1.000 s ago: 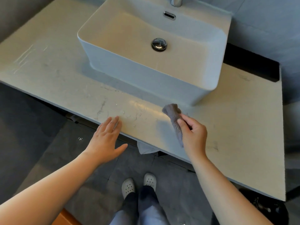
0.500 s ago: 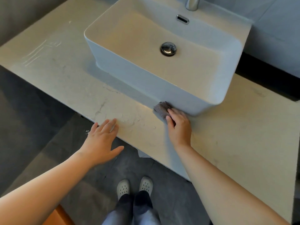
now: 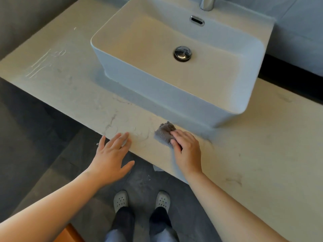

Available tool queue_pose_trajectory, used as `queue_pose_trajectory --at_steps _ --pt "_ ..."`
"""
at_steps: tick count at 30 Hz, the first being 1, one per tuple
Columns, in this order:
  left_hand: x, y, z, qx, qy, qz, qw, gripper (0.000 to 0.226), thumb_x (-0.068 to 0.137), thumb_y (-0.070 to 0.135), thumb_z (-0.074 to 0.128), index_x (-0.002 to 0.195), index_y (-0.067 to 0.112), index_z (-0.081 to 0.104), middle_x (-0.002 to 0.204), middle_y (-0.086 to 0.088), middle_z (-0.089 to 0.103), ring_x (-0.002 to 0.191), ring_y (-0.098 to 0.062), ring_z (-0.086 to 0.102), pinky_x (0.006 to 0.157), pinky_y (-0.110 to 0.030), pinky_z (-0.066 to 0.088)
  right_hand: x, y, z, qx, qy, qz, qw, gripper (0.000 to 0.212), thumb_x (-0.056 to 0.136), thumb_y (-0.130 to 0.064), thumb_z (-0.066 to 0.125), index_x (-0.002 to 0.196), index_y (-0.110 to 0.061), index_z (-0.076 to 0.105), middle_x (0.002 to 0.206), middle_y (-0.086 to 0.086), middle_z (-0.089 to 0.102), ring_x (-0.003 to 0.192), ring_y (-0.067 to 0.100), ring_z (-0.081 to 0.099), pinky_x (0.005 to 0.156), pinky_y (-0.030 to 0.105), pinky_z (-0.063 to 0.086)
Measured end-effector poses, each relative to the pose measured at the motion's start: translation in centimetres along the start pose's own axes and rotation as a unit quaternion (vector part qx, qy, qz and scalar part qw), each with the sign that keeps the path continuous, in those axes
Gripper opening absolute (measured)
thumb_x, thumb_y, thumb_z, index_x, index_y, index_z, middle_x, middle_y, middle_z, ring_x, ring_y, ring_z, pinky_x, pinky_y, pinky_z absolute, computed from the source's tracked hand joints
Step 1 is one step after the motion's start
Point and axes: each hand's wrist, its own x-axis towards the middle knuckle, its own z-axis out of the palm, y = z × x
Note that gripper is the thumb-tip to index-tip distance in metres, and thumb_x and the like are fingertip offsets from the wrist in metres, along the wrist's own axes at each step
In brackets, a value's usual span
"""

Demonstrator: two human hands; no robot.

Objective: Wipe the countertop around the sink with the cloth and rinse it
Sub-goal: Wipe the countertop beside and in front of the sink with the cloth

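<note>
Head view, looking down.

Nearest: two pale perforated clogs (image 3: pixel 120 200) under dark trouser legs (image 3: pixel 123 222), on dark grey floor tiles (image 3: pixel 43 154), well in front of the sink.

Left hand (image 3: pixel 110 154): flat, palm down, fingers straight and slightly spread, thumb out to the side. It holds nothing. The fingertips reach onto the front edge of the counter, in front of the sink's left half; the palm hangs out over the floor. Whether the fingertips actually bear on the stone I cannot tell.

Right hand (image 3: pixel 187 151): in front of the sink's middle. Fingers bent over a small crumpled grey cloth (image 3: pixel 163 131), with the thumb tucked against its near edge, pressing it onto the counter. The cloth sticks out beyond the fingertips on the side toward the sink and lies just short of the sink's front wall, not touching it.

Pale veined stone countertop (image 3: pixel 262 154): runs left, right and in front of the sink. White streaky marks (image 3: pixel 43 65) lie on it well to the sink's left.

White rectangular vessel sink (image 3: pixel 174 105): sits on top of the counter. Round chrome drain plug (image 3: pixel 182 53) in the basin floor, chrome overflow slot (image 3: pixel 197 20) in the back wall, base of a chrome tap (image 3: pixel 207 3) behind that, cut off at the frame edge.
</note>
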Motion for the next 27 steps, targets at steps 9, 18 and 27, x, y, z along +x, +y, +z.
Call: queue_pose_trajectory --at_steps 9,18,27 --pt "1.2 -4.0 -1.4 -0.06 0.03 0.04 0.997 0.079 0.079 0.066 0.024 0.143 0.021 0.04 0.15 0.0 0.032 0.138 -0.024 0.027 0.117 -0.048 0.015 -5.7 -4.5 1.3 0.02 -0.012 0.029 0.999 0.024 0.088 -0.017 0.06 0.11 -0.017 0.071 0.112 -0.005 0.068 0.107 0.013 0.058 0.094 0.03 0.045" --pt "3.0 -7.5 -1.5 -0.037 0.021 -0.028 0.999 0.088 0.088 0.062 0.043 0.152 0.017 0.003 0.16 -0.007 -0.005 0.146 -0.029 -0.007 0.118 -0.046 0.005 -5.1 -8.7 -1.0 0.274 -0.001 0.22 0.936 0.025 0.09 -0.006 0.061 0.109 -0.021 0.069 0.098 -0.022 0.067 0.093 -0.01 0.062 0.079 0.005 0.045" --pt "3.2 -8.8 -1.1 -0.017 0.034 -0.013 0.999 0.084 0.086 0.068 0.032 0.152 0.022 0.009 0.16 -0.003 0.006 0.146 -0.026 0.003 0.117 -0.044 0.01 6.3 -5.2 -1.7 0.04 0.065 0.11 0.991 0.024 0.09 -0.012 0.059 0.111 -0.011 0.07 0.107 0.001 0.072 0.098 0.015 0.064 0.086 0.027 0.049"
